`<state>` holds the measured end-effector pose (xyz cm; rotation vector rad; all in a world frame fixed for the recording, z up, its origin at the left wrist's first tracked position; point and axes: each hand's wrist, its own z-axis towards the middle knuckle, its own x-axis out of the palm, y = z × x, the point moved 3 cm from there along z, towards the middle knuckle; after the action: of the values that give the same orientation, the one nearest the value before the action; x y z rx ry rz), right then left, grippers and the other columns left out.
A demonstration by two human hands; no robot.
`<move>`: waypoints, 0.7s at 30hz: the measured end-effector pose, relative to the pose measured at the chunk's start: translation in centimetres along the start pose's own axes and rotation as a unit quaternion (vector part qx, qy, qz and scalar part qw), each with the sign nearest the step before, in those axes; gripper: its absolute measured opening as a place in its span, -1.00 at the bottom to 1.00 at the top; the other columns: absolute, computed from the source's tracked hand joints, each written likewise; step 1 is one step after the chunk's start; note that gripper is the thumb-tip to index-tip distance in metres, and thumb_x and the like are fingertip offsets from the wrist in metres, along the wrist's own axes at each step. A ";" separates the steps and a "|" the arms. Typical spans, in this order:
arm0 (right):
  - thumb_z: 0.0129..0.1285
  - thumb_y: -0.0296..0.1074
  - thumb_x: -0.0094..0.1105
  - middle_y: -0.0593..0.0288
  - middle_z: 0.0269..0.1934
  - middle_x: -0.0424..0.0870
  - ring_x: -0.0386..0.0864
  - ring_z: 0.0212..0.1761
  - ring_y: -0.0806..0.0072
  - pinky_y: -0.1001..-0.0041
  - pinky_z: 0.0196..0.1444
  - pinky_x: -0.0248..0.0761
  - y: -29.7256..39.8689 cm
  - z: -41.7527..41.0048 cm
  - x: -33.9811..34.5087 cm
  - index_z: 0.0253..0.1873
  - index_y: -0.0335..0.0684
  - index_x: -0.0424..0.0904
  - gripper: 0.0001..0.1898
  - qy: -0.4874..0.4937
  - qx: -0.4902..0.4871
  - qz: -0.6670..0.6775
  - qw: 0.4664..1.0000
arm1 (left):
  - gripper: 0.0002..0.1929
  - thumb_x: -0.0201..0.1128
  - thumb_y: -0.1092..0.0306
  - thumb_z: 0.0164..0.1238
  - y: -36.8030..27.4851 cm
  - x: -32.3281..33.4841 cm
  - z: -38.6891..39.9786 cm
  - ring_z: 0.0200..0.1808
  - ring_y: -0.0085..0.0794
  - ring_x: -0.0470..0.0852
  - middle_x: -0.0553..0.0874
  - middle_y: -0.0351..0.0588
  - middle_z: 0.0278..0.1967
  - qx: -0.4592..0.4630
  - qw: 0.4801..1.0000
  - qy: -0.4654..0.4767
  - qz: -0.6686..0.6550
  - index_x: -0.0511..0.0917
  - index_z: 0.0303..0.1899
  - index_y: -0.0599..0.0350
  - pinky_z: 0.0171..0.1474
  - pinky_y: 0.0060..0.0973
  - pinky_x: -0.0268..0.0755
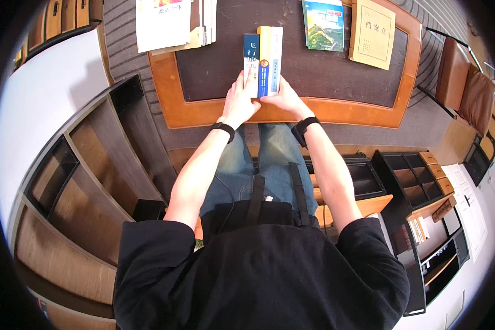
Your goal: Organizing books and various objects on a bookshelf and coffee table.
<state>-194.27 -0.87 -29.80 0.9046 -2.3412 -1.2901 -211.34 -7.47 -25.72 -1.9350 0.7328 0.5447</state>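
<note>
Three thick books stand side by side on the brown desk top (218, 78), near its front edge, with their spines towards me. The leftmost is a dark blue and white book (251, 47). A yellow and blue book (265, 45) is in the middle, and a white and pale blue book (276, 45) is on the right. My left hand (240, 101) grips the row from the left, its fingers along the dark blue and white book. From the right, my right hand (288, 98) holds the white and pale blue book, with the thumb across the lower spines.
Papers and books (165, 27) are stacked at the desk's back left. A booklet with a landscape cover (324, 31) and a tan file box (371, 35) lie at the right. Wooden shelving (103, 136) stands to my left, a brown chair (464, 82) beyond the desk's right side.
</note>
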 end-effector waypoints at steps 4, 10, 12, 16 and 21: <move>0.32 0.02 0.57 -0.04 0.36 0.67 0.64 0.36 0.31 0.35 0.43 0.49 0.7 0.4 -0.7 0.56 -0.47 0.34 -0.08 0.019 0.173 0.058 0.983 | 0.00 0.43 0.38 0.22 1.3 -0.7 -0.1 0.46 0.20 0.49 0.34 0.32 0.58 -0.002 0.997 0.007 -0.072 0.11 0.71 -0.01 0.52 -0.08 0.40; 0.47 0.24 0.32 -0.01 0.29 0.74 0.69 0.27 0.34 0.37 0.33 0.52 -0.5 1.6 -2.2 0.50 -0.41 0.48 -0.18 -0.041 0.235 0.007 0.971 | -0.18 0.39 0.14 0.48 0.8 -0.2 1.7 0.34 0.11 0.67 0.67 0.26 0.32 -0.125 0.970 -0.039 -0.203 0.21 0.65 0.13 0.40 -0.16 0.52; 0.51 0.20 0.30 0.01 0.30 0.73 0.67 0.30 0.36 0.37 0.36 0.50 -0.3 2.1 -1.7 0.55 -0.38 0.43 -0.20 -0.037 0.255 -0.017 0.966 | -0.18 0.42 0.12 0.46 2.3 0.1 2.6 0.33 0.08 0.68 0.68 0.26 0.30 -0.122 0.976 -0.037 -0.178 0.24 0.62 0.16 0.39 -0.17 0.53; 0.45 0.13 0.39 -0.03 0.25 0.75 0.71 0.25 0.32 0.35 0.31 0.55 0.3 2.1 -0.9 0.55 -0.37 0.42 -0.20 -0.102 0.168 -0.022 0.980 | -0.21 0.52 0.01 0.39 3.6 -0.1 4.0 0.28 -0.02 0.74 0.74 0.23 0.22 -0.142 0.962 -0.006 -0.232 0.42 0.47 0.30 0.34 -0.20 0.57; 0.38 0.04 0.49 -0.02 0.22 0.76 0.72 0.23 0.31 0.34 0.31 0.56 -1.0 2.8 -2.1 0.52 -0.35 0.46 -0.22 -0.134 0.107 0.011 0.985 | -0.28 0.60 -0.08 0.28 2.1 -0.4 5.3 0.20 -0.14 0.79 0.77 0.21 0.17 -0.234 0.937 0.041 -0.257 0.54 0.23 0.31 0.27 -0.26 0.61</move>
<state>-193.81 1.90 -32.11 0.8039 -2.7333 -1.2362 -213.43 -3.41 -29.10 -2.4873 0.1196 0.3271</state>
